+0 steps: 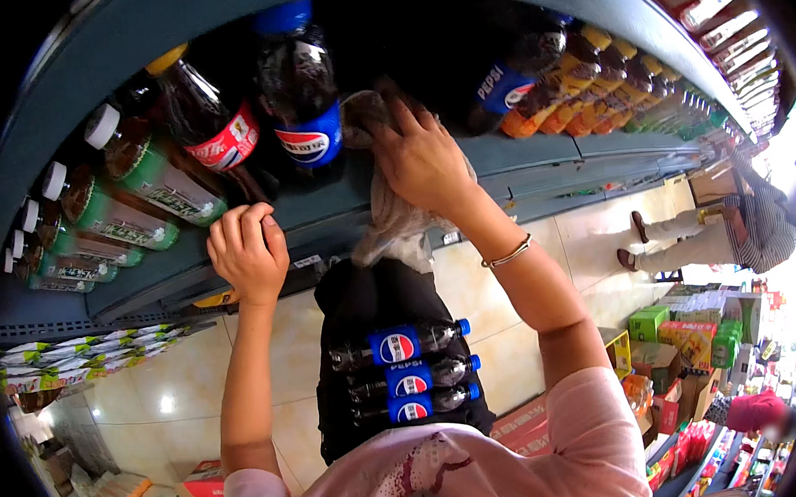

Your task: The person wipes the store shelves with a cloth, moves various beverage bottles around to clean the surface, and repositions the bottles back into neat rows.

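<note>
My right hand [423,161] presses a crumpled greyish cloth [406,210] on the dark shelf [495,167]; part of the cloth hangs over the shelf's edge. Just left of it stands a large Pepsi bottle [296,91]. My left hand [251,254] is curled at the shelf's front edge, below a red-labelled cola bottle [208,113]; whether its fingers grip the edge is unclear. Three small Pepsi bottles [404,347] lie side by side on my lap, over black trousers [367,305]. Another Pepsi bottle [517,77] leans on the shelf to the right.
Green-labelled bottles with white caps [168,184] line the shelf at left, and orange drink bottles [580,94] at right. Packets [83,356] hang or lie lower left. Cartons [687,343] stand on the tiled floor. One person [745,227] stands in the aisle; another person [756,411] is lower right.
</note>
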`<action>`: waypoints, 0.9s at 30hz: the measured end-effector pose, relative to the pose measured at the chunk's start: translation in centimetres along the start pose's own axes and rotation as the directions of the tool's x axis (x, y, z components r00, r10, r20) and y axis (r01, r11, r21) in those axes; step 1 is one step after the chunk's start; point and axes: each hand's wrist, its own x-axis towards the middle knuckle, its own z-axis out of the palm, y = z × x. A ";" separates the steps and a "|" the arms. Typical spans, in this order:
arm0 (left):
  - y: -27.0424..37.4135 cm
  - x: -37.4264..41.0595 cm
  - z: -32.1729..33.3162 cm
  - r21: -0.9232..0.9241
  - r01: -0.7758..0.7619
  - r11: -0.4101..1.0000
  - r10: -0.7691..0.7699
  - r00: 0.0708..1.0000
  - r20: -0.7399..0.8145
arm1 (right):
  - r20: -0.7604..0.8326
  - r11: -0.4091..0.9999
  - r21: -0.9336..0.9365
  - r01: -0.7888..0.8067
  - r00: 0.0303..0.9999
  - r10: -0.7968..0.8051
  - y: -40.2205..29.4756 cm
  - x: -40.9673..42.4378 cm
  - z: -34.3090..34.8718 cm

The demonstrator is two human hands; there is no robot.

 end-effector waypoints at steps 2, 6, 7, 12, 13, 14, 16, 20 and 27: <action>-0.2 -0.2 0.0 -0.003 0.008 1.000 -0.008 1.000 0.001 | 0.006 0.998 -0.053 -0.019 1.000 0.020 1.2 2.0 2.4; -0.4 -0.4 0.2 -0.006 0.003 1.000 -0.003 1.000 -0.016 | 0.174 0.962 -0.143 -0.232 0.951 0.255 5.9 6.6 7.8; -0.5 -0.4 0.2 -0.002 -0.001 1.000 0.001 1.000 -0.019 | 0.241 0.943 -0.133 -0.306 0.912 0.330 6.8 7.9 8.2; -0.9 -1.1 0.0 0.041 0.018 0.999 -0.019 1.000 0.021 | -0.011 0.873 -0.331 -0.357 0.927 0.375 10.1 12.4 9.7; -0.2 -0.8 0.7 0.035 -0.005 0.999 0.005 1.000 -0.001 | -0.093 0.859 -0.284 -0.426 0.904 0.417 12.7 12.4 9.8; 0.5 -0.5 1.4 0.003 -0.021 1.000 0.021 1.000 -0.013 | -0.239 0.869 -0.199 -0.452 0.883 0.404 17.2 12.5 12.5; -0.5 -1.2 0.8 0.067 -0.021 0.998 0.021 1.000 0.003 | -0.091 0.913 -0.200 -0.357 0.934 0.345 13.3 13.6 13.5; -1.0 -1.5 0.5 0.082 -0.029 0.996 0.031 0.999 -0.021 | 0.155 0.949 -0.256 -0.184 0.961 0.228 9.4 12.2 10.1; -0.7 -0.6 0.4 0.036 -0.040 0.999 0.043 0.997 -0.058 | 0.087 0.938 -0.344 -0.055 0.992 0.090 4.1 6.7 6.2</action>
